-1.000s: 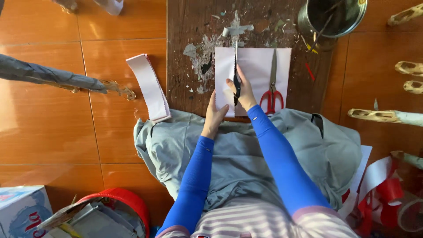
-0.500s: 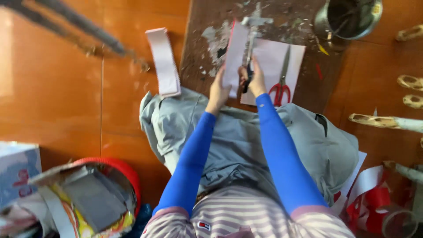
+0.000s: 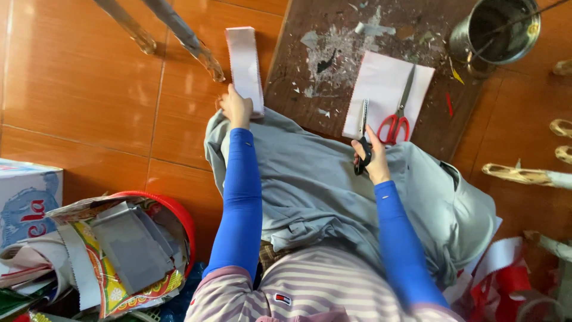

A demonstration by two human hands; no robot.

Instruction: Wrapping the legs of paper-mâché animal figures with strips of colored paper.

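Observation:
My left hand reaches out to the left and grips the near end of a white paper strip lying on the orange tile floor. My right hand holds black-handled zigzag scissors, whose blades rest on a white paper sheet. Red-handled scissors lie on that same sheet, just right of my right hand. The sheet sits on a dark wooden board strewn with paper scraps. Both arms are in blue sleeves above a grey cloth over my lap.
A metal pot with sticks stands at the board's far right corner. A red basket full of paper and foil pieces sits at lower left, beside a cardboard box. Paper-wrapped sticks lie at right. Two long rods cross the upper left.
My left hand has left the white sheet and moved left to the paper strip. My right hand with the black scissors has drawn back toward me. The small cutout held earlier is gone from view.

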